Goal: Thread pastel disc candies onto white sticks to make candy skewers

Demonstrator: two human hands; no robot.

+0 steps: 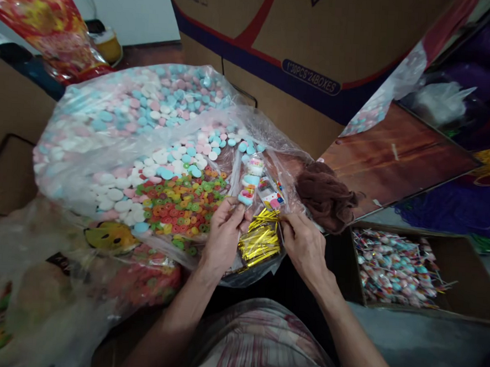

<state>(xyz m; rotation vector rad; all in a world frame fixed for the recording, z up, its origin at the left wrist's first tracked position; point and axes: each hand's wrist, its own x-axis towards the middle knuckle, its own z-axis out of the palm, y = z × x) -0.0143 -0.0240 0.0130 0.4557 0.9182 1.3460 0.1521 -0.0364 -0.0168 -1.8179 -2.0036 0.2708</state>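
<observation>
My left hand (222,234) pinches the lower end of a small clear bag of candy (251,181), with pastel and coloured pieces stacked inside. Close by on the right, my right hand (304,243) has its thumb and fingers pressed together at the end of a gold twist tie (271,217). Below and between both hands lies a pile of gold twist ties (260,244). Beyond the right fingertips are small printed packets (271,193). Left of my left hand, ring-shaped fruit candies (181,204) are heaped beside white, pink and blue round candies (159,156).
A large clear plastic bag (109,95) of pastel candies covers the left side. Brown cloth (327,197) lies to the right. An open carton (467,274) at lower right holds many wrapped candies (397,267). Big cardboard boxes (279,36) stand behind; another candy bag (148,272) sits front left.
</observation>
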